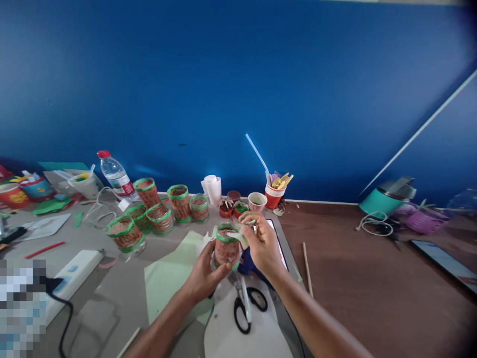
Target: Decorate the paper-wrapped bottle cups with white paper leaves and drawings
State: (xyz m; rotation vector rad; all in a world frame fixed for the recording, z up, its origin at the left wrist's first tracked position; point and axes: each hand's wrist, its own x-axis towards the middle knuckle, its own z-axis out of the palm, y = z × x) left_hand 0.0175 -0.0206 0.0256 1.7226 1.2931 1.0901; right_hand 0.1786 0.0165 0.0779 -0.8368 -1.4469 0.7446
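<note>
My left hand (pixel 204 274) is wrapped round a small jar (pixel 226 253) coated in reddish brown with a green band at its rim. Fingers pinched, my right hand (pixel 263 244) grips a pale flat strip (pixel 234 235) whose tip reaches the jar's green rim; its exact kind is unclear. Below the jar, black-handled scissors (pixel 242 311) lie on white paper (pixel 238 343). A pale green sheet (pixel 167 283) is spread to the left of my left hand. Just beyond the jar stand a paper cup (pixel 257 200) and a small tub of green paint (pixel 240 208).
Several brown jars with green rims, including one jar (pixel 179 204), stand at the back left near a water bottle (pixel 116 174). A red cup (pixel 274 198) holds wooden cutlery. A power strip (pixel 74 283) lies left, a phone (pixel 447 268) right, a wooden stick (pixel 307 268) nearer.
</note>
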